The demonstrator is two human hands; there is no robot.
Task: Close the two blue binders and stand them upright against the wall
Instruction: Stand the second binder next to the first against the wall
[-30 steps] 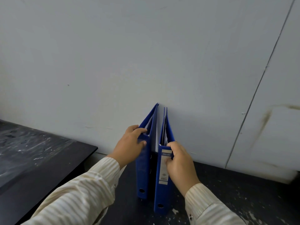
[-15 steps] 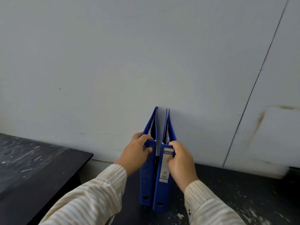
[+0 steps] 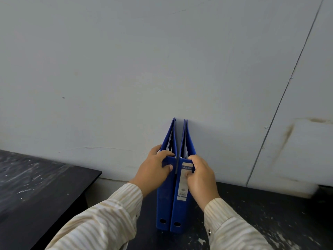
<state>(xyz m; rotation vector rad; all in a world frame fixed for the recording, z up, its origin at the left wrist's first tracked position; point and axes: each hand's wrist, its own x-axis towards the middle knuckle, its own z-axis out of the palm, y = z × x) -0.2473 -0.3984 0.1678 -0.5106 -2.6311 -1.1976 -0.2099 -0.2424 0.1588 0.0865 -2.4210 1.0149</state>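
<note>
**Two blue binders upright at the wall, one hand on each**

Head view: toward 6 o'clock, the left binder [image 3: 163, 201] and right binder [image 3: 177, 212] stand upright on the black desk [image 3: 270, 219]. They are side by side, spines facing the camera and far edges against the grey wall [image 3: 126, 78]. From 7 o'clock, the left hand [image 3: 153, 170] curls over the left binder's spine top. From 5 o'clock, the right hand [image 3: 201, 177] grips the right binder's spine beside its white label [image 3: 182, 184]. The label's blue band carries white lettering too blurred to read. A second black surface [image 3: 45, 186] lies at 8 o'clock.
</note>
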